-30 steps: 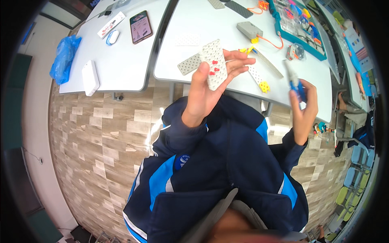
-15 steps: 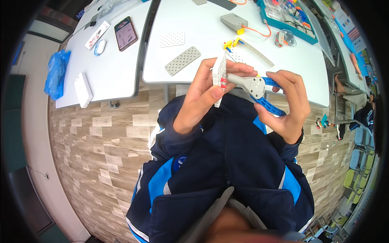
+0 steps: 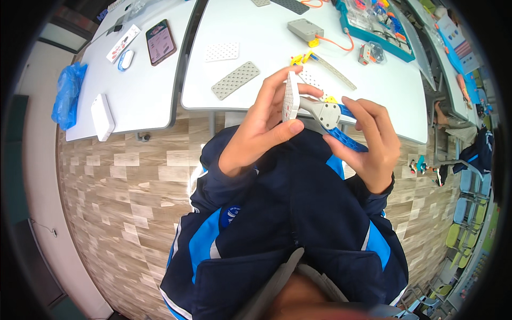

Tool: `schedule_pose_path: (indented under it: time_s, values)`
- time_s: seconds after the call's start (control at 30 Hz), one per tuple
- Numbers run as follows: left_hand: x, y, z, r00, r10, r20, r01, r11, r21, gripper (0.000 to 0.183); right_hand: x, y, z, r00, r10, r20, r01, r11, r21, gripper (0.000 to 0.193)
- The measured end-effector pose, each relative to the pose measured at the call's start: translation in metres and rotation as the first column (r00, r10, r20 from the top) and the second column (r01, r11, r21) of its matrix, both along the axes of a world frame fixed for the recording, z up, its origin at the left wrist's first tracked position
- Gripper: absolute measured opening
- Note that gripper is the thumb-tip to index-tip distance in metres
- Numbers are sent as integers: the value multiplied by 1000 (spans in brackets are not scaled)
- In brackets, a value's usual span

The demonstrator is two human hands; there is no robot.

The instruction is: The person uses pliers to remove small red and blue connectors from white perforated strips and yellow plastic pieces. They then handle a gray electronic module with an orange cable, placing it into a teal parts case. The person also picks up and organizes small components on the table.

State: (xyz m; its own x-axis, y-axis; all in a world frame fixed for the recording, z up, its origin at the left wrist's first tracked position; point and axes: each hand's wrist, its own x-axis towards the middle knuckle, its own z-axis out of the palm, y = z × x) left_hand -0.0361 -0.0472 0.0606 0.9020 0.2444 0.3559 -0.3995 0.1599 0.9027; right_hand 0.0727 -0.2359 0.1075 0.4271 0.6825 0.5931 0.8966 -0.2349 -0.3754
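Holding, half-curled: left hand (image 3: 257, 130) on white perforated plate (image 3: 290, 98), right hand (image 3: 377, 146) round blue-handled pliers (image 3: 327, 113).

Left fingers (image 3: 269, 90) and right fingers (image 3: 374, 118) bent.

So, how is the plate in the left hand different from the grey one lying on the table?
The held plate is white, while the grey plate is darker. The held plate is turned nearly edge-on in the left hand; the grey plate lies flat on the table. The held plate has the blue-handled tool at or near its face; the grey plate has no tool at it. Both are thin and dotted with small holes.
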Motion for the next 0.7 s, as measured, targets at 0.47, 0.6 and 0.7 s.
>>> schedule_pose_path:
  time_s: [0.47, 0.6, 0.7]
  values:
    - [66, 24, -18, 998, 61, -21, -62, 998, -14, 65, 39, 26, -31, 999, -32, -19, 34, 993, 110, 50]
    - [77, 29, -29, 990, 136, -42, -135, 990, 25, 66, 45, 36, -40, 998, -55, -19, 57, 989, 136, 48]
    - [77, 35, -38, 988, 151, -39, -147, 985, 93, 60, 47, 42, -43, 997, -71, -4, 71, 991, 113, 47]
